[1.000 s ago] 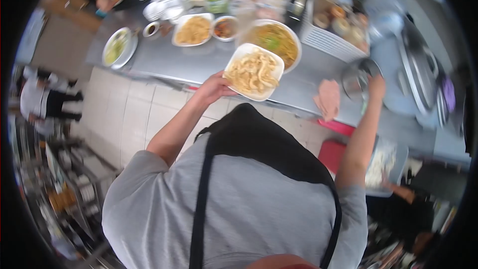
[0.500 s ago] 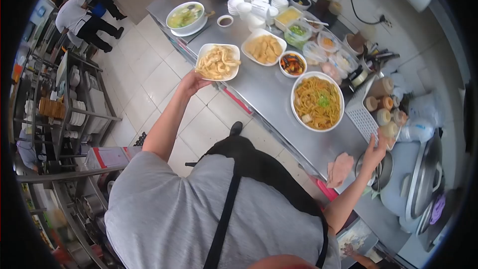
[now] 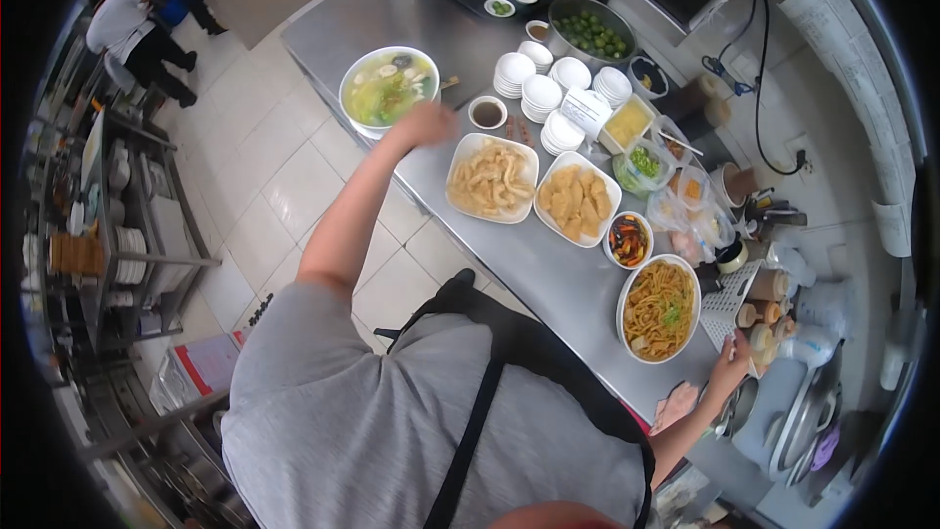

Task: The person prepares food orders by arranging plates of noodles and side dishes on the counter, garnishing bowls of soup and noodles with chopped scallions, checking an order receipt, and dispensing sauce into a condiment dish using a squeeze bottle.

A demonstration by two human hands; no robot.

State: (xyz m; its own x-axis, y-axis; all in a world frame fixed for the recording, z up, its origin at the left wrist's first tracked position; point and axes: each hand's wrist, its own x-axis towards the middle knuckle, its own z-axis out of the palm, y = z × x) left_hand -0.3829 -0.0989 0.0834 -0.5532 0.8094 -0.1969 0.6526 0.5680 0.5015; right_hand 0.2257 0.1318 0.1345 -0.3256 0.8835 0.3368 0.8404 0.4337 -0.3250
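Note:
My left hand (image 3: pixel 429 125), smeared by motion, is over the counter beside a white bowl of soup with greens (image 3: pixel 390 88); its fingers cannot be made out. Just below it, a square white dish of pale fried strips (image 3: pixel 493 178) sits on the counter. My right hand (image 3: pixel 729 364) is at the near end of a white perforated basket (image 3: pixel 729 304), with fingers drawn together; what they hold, if anything, is too small to name. Left of that hand stands a bowl of noodles (image 3: pixel 659 309) topped with green onion. A pink cloth (image 3: pixel 676 405) lies by the right wrist.
Another square dish of fried pieces (image 3: pixel 578 199), a small bowl of dark and orange vegetables (image 3: pixel 628 240), a sauce cup (image 3: pixel 488 113) and stacked white bowls (image 3: pixel 541 96) occupy the counter. A pot of green fruit (image 3: pixel 590 31) stands behind. Another person (image 3: pixel 132 29) works at far left.
The dish of fried strips went from my left hand onto the counter beside the other fried dish. My left hand moved up toward the soup. My right hand stayed by the basket, its fingers now drawn in.

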